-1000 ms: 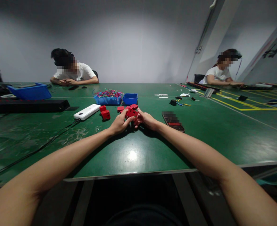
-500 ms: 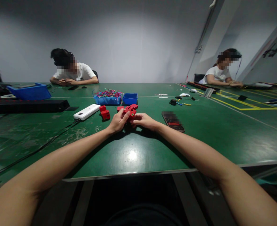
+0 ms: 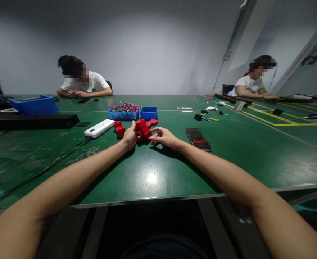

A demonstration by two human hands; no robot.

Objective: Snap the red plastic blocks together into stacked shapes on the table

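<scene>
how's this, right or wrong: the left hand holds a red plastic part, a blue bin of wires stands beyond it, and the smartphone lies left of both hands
Not quite: the head view shows the smartphone lying right of the left hand and the right hand, not left. The left hand does hold a red plastic part, and a blue bin of wires stands beyond it.

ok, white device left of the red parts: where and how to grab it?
Grip the white device mid-length across its two long sides, probably best from above: it lies flat, long and narrow. The black cable runs to its near-left end, and a red part sits by its far-right end.
</scene>
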